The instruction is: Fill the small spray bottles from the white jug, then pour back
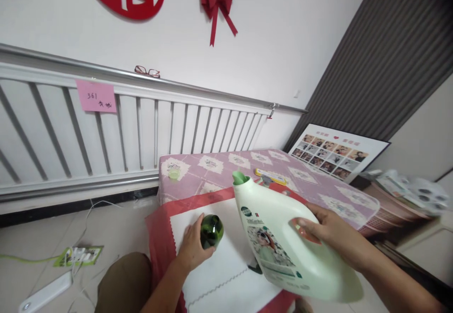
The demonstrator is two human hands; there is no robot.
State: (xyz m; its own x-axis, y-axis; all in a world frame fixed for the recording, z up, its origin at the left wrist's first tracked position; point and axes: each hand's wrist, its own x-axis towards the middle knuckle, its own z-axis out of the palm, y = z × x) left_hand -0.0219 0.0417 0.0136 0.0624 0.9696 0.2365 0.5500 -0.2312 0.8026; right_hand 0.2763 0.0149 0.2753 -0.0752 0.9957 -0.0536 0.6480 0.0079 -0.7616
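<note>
My right hand (318, 228) grips the handle of a large pale green detergent jug (283, 237). The jug is tilted, with its green spout (239, 177) uncapped and pointing up to the left. My left hand (194, 244) is closed around a dark green, glossy glass vessel (211, 232), apart from the jug. Its exact kind is hard to make out. Both are above a white mat with a red border (226, 280). A small dark thing (255, 266) shows partly behind the jug. Farther back on the table, a pale green cap (173, 174) lies to the left.
The table has a purple patterned cover (208, 164); a yellow packet (271, 176) lies toward its back. A white radiator (141, 129) runs along the wall. Cables, a power strip (79, 255) and a white device (46, 293) lie on the floor. A photo board (331, 152) leans at right.
</note>
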